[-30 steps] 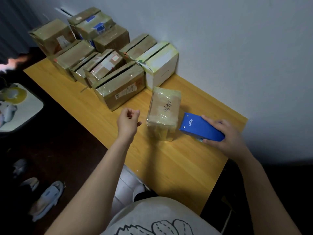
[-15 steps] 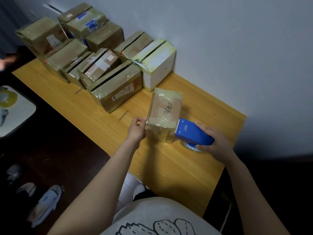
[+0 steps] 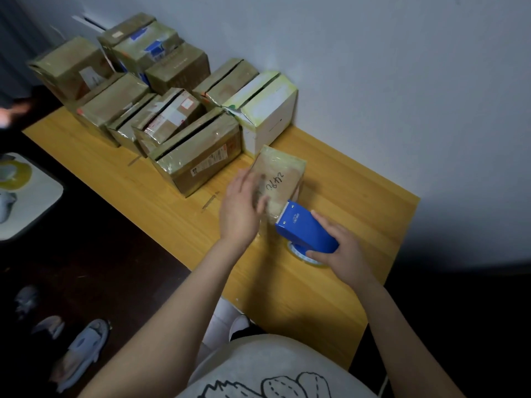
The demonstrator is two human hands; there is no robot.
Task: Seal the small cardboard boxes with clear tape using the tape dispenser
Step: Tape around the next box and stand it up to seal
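- Head view: the small cardboard box (image 3: pixel 283 179) on the desk (image 3: pixel 172 225) is pressed by the left grip (image 3: pixel 241 209), fingers flat.
- The tape dispenser (image 3: pixel 304 229), clamped in the right grip (image 3: pixel 343 252), is pointed teeth-first at the box's near edge, touching it.

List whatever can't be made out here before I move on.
All head view:
- Left hand: motion-blurred, so its grip on the small box is unclear.
- Tape roll: mostly hidden under the tape dispenser and right hand.
- Box's near end: largely covered by both; tape there unseen.
- Shipping label: too small to read.
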